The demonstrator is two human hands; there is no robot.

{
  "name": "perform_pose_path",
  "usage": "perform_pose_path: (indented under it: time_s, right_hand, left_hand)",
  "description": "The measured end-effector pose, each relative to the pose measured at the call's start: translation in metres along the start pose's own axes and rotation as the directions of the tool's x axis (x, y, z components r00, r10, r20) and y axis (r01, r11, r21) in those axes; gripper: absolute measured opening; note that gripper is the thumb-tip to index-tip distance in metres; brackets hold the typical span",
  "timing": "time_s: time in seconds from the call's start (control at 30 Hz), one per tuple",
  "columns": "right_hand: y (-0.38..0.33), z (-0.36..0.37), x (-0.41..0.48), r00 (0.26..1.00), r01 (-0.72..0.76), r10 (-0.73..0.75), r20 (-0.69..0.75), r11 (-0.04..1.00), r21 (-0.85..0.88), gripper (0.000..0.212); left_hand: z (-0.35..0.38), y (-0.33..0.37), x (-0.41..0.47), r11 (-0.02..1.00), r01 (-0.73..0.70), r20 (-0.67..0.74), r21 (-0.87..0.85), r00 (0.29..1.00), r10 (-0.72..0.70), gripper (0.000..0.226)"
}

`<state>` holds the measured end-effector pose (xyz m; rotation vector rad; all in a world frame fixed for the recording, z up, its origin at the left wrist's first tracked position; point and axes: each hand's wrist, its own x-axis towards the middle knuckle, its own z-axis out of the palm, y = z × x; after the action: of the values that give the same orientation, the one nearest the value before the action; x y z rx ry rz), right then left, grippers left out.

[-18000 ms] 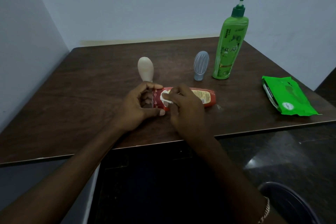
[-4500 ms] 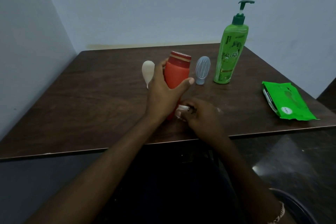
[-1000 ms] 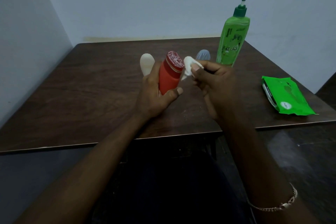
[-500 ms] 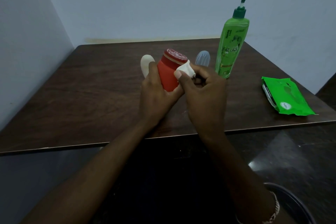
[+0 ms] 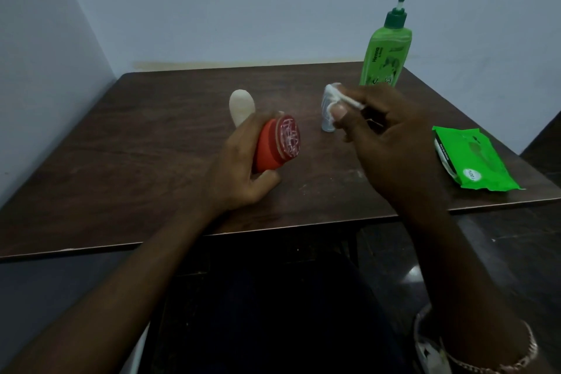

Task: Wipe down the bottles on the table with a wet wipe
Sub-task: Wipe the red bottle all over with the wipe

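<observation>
The green pump bottle reads "Henna" down its side (a larger word below is half hidden), and the wipes pack shows "100%" on a round sticker.

Head-worn camera looks forward and down (wide-angle) over the near table

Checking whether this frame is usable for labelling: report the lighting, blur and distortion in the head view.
Head view: dim, bluish, even light, no hard shadows on the table; the right hand and wet wipe look motion-smeared; the red bottle in the left hand is soft, cap pattern readable; wide-angle bend seems to tilt the green pump bottle.
</observation>
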<state>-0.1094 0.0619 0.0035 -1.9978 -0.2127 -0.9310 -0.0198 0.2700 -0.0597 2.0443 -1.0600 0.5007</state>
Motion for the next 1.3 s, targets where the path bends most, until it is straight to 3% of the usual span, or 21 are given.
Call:
perform_pose_path:
  time_s: [0.13,0.27,0.4,0.53,0.67,0.83,1.03,1.2,1.3]
  right_hand:
    - [-0.005,0.007,0.001,0.953,0.197,-0.162,0.254,0.974,-0.116,0.029]
    - [-0.003,0.021,-0.012,0.905,0.333,-0.253,0.341,0.921,-0.202,0.031]
    - [-0.003,0.015,-0.033,0.893,0.320,-0.224,0.390,0.926,-0.200,0.024]
    - [-0.008,0.000,-0.032,0.927,0.213,-0.187,0.325,0.976,-0.046,0.015]
    - [-0.008,0.009,-0.012,0.962,0.198,-0.185,0.202,0.979,-0.046,0.023]
    - [-0.001,0.027,-0.022,0.938,0.270,-0.228,0.260,0.953,-0.138,0.033]
    - [-0.002,0.006,-0.037,0.903,0.264,-0.197,0.381,0.955,-0.133,0.028]
    - [-0.008,-0.006,-0.004,0.959,0.178,-0.159,0.236,0.982,-0.059,0.024]
    - [-0.005,0.016,-0.003,0.946,0.241,-0.203,0.252,0.962,-0.128,0.030]
  left_hand:
    - [-0.001,0.000,-0.003,0.999,-0.034,0.016,0.027,0.999,0.033,0.070]
    - [0.001,0.002,-0.002,0.999,-0.032,-0.020,0.039,0.999,0.033,0.065]
    - [-0.001,0.001,-0.002,0.998,-0.027,-0.016,0.051,0.999,0.028,0.063]
    - [0.000,0.002,-0.003,0.998,-0.016,0.007,0.058,1.000,0.016,0.062]
    - [0.001,0.004,-0.003,0.997,-0.019,0.014,0.071,1.000,0.018,0.061]
    - [0.001,0.004,-0.002,0.997,-0.027,-0.002,0.077,1.000,0.027,0.059]
    - [0.000,0.005,-0.002,0.996,-0.047,0.017,0.080,0.999,0.046,0.058]
    - [0.001,0.008,-0.003,0.996,-0.046,0.025,0.081,0.999,0.044,0.059]
    - [0.001,0.008,-0.002,0.995,-0.059,0.028,0.086,0.998,0.057,0.060]
